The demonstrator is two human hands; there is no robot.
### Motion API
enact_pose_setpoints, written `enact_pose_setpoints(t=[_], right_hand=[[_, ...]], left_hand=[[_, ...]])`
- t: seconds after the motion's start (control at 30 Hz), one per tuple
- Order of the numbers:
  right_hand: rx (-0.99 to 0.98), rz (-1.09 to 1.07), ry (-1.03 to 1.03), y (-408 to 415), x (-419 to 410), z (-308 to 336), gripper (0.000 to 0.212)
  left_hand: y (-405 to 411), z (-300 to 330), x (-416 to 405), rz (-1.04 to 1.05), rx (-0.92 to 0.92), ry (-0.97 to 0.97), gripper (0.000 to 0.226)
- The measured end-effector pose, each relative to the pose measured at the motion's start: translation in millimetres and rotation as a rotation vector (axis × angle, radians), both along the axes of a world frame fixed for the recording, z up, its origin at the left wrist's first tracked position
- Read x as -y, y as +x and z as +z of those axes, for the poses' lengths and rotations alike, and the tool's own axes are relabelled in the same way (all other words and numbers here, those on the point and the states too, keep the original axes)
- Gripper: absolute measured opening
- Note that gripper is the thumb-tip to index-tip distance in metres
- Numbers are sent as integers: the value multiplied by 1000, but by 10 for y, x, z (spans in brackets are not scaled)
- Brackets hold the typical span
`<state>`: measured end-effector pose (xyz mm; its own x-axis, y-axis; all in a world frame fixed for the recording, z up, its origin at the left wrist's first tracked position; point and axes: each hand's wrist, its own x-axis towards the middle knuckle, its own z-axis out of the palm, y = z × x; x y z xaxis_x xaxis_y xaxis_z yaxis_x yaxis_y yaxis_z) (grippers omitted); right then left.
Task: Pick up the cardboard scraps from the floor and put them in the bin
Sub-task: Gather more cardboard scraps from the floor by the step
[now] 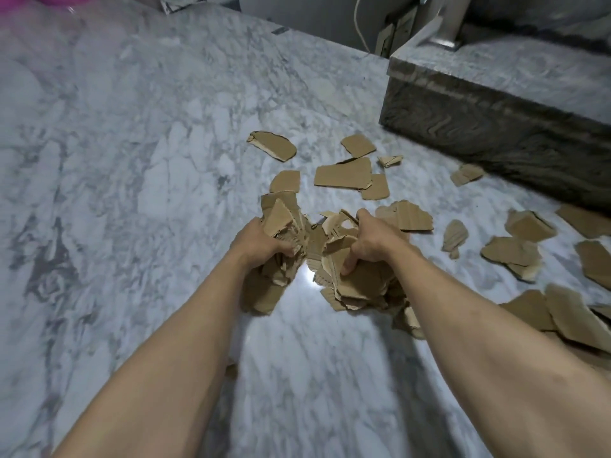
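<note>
Both hands loaded. Left hand (261,241) grip clamped on a wad of scraps (281,226), fingers curled round it. Right hand (367,246) grip clamped on a second wad (357,285), thumb pinching in. Both wads held over the marble floor (132,160). More loose pieces (344,173) lie ahead and right, near the stone step (496,127). Bin not in view.

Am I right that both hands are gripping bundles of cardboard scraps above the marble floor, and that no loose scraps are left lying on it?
Not quite. The left hand and right hand do each grip a bundle of cardboard scraps above the marble floor, but the head view shows many loose scraps lying on it, mostly ahead and to the right.
</note>
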<state>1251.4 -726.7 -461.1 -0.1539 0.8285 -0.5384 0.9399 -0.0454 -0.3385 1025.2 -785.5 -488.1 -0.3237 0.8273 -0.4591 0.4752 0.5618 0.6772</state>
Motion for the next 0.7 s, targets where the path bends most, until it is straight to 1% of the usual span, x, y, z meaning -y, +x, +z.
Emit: enact_pose_setpoints(t=[0.1,0.17,0.2,0.27,0.33,0.37,0.4,0.43,0.47,0.53,0.63,0.7], right_hand=[[-187,-163,-7,184,101,-16,90],[-332,-268,-36,325,168,18,98],[-408,-319,-59,382,220,67,102],[-506,-335,-68,431,368,197,99],[-505,-222,-62,355,541,317,86],[-504,-137,-65,260,652,393,74],[-501,-43,-80,133,774,456,65],[-493,56,-101,-21,904,506,62],[-464,157,-129,-199,1020,537,63],[-383,366,-201,-601,1260,571,73],[-201,659,-262,-1164,1597,397,87],[-75,784,-254,-1412,1801,208,93]], left_hand=[[-112,114,241,109,98,39,60],[-255,254,443,151,150,69,54],[-347,325,561,168,183,76,56],[-528,470,841,178,236,77,56],[-710,556,1165,192,246,67,47],[-815,561,1338,215,244,58,49],[-918,553,1507,242,244,48,56],[-1027,532,1691,274,238,34,65],[-1121,506,1867,306,232,19,73],[-1268,441,2228,366,219,-13,80],[-1365,326,2715,415,244,-50,80],[-1411,238,2952,469,298,-64,80]])
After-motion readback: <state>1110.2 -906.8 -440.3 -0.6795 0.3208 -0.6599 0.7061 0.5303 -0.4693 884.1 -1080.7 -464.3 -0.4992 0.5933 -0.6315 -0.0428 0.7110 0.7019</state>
